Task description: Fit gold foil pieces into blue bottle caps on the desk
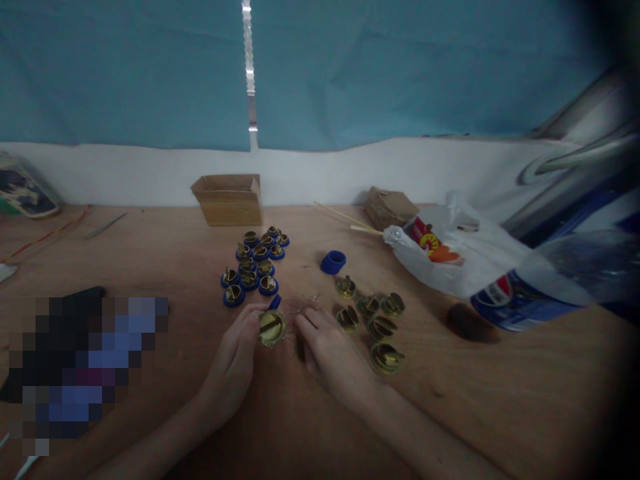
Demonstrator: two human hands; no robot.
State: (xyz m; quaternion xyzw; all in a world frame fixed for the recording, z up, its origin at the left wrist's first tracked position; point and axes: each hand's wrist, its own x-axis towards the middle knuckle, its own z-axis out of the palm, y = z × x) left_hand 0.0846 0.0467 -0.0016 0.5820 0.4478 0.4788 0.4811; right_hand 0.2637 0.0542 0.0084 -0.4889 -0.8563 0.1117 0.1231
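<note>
Between the thumb and fingers of my left hand (240,353) is a round brass-coloured part (272,327), with a bit of blue showing at its upper edge. My right hand (323,340) rests just right of it, fingers bent and pressed together near thin wire rings (295,309) on the table; whatever its fingertips hold is hidden. Beyond my left hand stand several brass parts with blue rings (249,279). Several brass parts without blue rings (382,327) lie to the right of my right hand. A small stack of blue rings (333,262) sits beyond them.
An open cardboard box (231,200) and a crumpled brown package (390,207) stand by the wall. At right are a white plastic bag (450,267) and a bottle with a blue label (520,300). A pixelated dark object (75,360) lies left on the wooden table (175,267).
</note>
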